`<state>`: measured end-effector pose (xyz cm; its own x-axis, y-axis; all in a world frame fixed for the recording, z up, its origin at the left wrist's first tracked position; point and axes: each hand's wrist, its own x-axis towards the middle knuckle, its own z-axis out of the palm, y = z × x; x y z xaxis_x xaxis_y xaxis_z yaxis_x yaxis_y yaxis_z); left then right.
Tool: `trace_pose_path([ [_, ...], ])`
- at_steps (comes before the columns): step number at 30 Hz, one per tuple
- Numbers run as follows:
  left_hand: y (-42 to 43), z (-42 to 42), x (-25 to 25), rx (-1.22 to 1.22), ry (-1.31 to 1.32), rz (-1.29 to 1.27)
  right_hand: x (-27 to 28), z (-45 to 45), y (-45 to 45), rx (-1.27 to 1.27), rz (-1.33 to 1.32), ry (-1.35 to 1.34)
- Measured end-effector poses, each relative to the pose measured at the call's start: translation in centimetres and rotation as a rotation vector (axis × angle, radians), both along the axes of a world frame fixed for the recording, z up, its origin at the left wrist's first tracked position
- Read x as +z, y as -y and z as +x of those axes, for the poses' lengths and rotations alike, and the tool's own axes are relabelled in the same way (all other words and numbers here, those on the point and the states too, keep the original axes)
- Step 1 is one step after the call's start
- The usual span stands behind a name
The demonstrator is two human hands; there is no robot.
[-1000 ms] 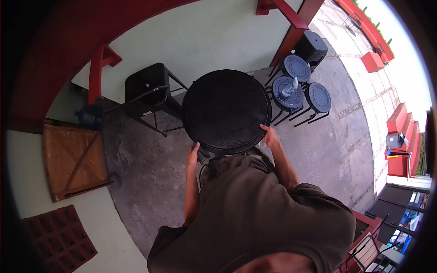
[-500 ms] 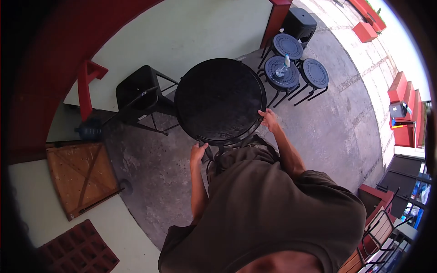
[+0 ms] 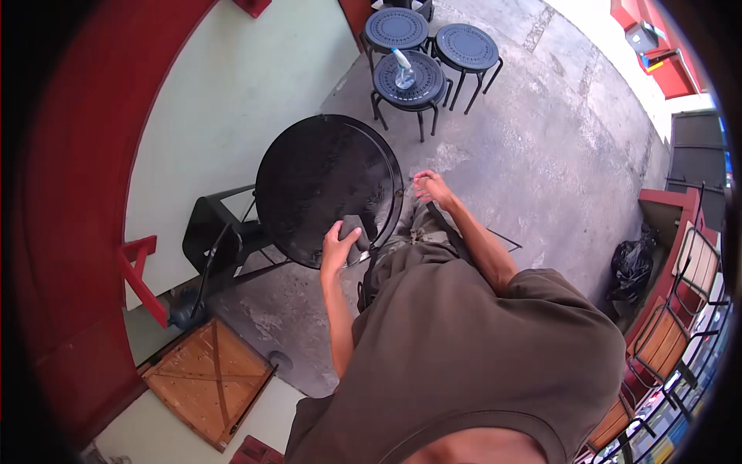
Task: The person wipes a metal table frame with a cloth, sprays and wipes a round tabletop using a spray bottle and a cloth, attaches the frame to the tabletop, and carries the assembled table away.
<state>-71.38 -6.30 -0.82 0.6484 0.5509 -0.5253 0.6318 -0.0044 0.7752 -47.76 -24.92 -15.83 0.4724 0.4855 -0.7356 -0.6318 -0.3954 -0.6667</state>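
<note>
A round black table point(image 3: 325, 182) stands in front of me, its top streaked with wet-looking marks. My left hand point(image 3: 335, 249) is closed around a dark grey folded cloth point(image 3: 354, 230) over the near edge of the tabletop. Just off the table's right rim, my right hand point(image 3: 433, 189) is in the air with loosely bent fingers apart and nothing visible in them. A black metal chair point(image 3: 220, 236) is by the table's left side.
Several dark round stools point(image 3: 468, 46) are grouped beyond the table; a spray bottle point(image 3: 403, 71) rests on the nearest one. A wooden panel point(image 3: 209, 379) leans at lower left beside a blue water jug point(image 3: 185, 308). A black bag point(image 3: 634, 267) and wooden-slat chairs point(image 3: 663, 340) are at right.
Both hands have let go of the table rim. The left now holds the grey cloth over the top; the right has moved off the edge. My view has turned, shifting the stools left.
</note>
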Motion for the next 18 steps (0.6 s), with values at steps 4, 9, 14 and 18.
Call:
trace_pose_path([
  [4,0.1,6.0,-0.3,-0.171,-0.004,0.009,-2.4,-0.1,4.5,-0.06,0.026,-0.063],
  [9,2.9,10.1,-1.0,-0.335,0.024,-0.1,-5.6,-3.9,11.7,-0.304,-0.16,-0.151],
  [14,5.7,9.6,-2.8,-0.429,0.02,-0.21,-6.9,-11.2,14.9,-0.426,-0.267,-0.162],
  [18,5.3,7.8,-3.2,-0.605,-0.05,-0.217,-9.5,-17.7,14.9,-0.509,-0.358,-0.049],
])
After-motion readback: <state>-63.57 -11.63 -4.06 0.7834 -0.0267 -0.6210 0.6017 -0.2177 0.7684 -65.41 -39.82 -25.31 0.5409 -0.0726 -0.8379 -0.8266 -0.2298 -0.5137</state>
